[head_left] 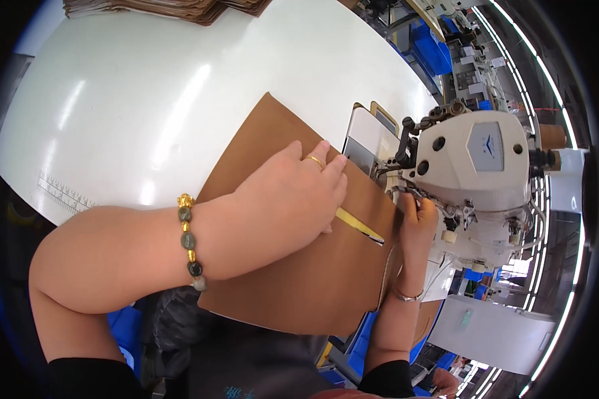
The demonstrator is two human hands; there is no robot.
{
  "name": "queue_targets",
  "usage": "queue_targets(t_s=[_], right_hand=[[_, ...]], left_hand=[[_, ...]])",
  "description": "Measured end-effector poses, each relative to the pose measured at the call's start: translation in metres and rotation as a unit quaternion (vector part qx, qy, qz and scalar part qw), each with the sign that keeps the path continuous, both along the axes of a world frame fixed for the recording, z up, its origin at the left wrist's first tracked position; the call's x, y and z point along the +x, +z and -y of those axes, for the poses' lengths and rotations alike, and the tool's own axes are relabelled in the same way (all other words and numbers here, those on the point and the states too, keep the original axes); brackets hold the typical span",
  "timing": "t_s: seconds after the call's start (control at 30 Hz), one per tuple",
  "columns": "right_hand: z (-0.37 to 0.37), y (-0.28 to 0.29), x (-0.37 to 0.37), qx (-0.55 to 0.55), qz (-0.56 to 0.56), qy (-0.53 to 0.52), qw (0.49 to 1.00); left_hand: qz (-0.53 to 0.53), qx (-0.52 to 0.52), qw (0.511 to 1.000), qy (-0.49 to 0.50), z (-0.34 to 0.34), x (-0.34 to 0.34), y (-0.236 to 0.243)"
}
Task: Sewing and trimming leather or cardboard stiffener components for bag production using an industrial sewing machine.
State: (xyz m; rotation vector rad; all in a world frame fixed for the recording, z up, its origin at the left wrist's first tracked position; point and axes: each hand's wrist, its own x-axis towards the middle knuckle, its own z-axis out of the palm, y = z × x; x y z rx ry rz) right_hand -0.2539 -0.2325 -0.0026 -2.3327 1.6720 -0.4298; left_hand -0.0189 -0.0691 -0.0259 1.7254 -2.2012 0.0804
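Observation:
A large brown panel (293, 279) lies aslant on the white tabletop at the sewing machine, with a narrow yellow strip (353, 223) across it. My left hand (303, 189) rests palm down on the panel, over one end of that strip, its fingers bent slightly and lying apart. My right hand (416, 223) is at the panel's right edge, just below the machine's presser area (387, 176), with thumb and fingers curled together on something too small to make out. The white machine head (469, 153) stands right of both hands.
The white table (100, 80) carries a printed ruler at its left edge and a stack of brown pieces (199, 8) at the back left. Blue bins (432, 46) and further machines line the back right. Thread cones (552, 135) sit behind the machine. A pale board (492, 326) is at lower right.

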Motion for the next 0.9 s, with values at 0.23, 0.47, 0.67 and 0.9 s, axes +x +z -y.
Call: queue_targets(t_s=[0.23, 0.47, 0.67, 0.9], right_hand=[[-0.015, 0.003, -0.075, -0.108, 0.092, 0.046, 0.989], [-0.051, 0.004, -0.055, -0.204, 0.079, 0.319, 0.922], [-0.037, -0.005, -0.047, -0.113, -0.033, 0.343, 0.932], [0.006, -0.010, -0.014, -0.084, -0.075, 0.335, 0.936]], left_hand=[[-0.016, 0.026, 0.999, -0.018, 0.006, -0.001, 0.007], [-0.002, 0.067, 0.998, 0.000, 0.003, -0.001, 0.027], [0.032, 0.086, 0.994, 0.052, 0.003, -0.026, 0.025], [0.056, 0.098, 0.993, 0.034, 0.021, -0.016, 0.026]])
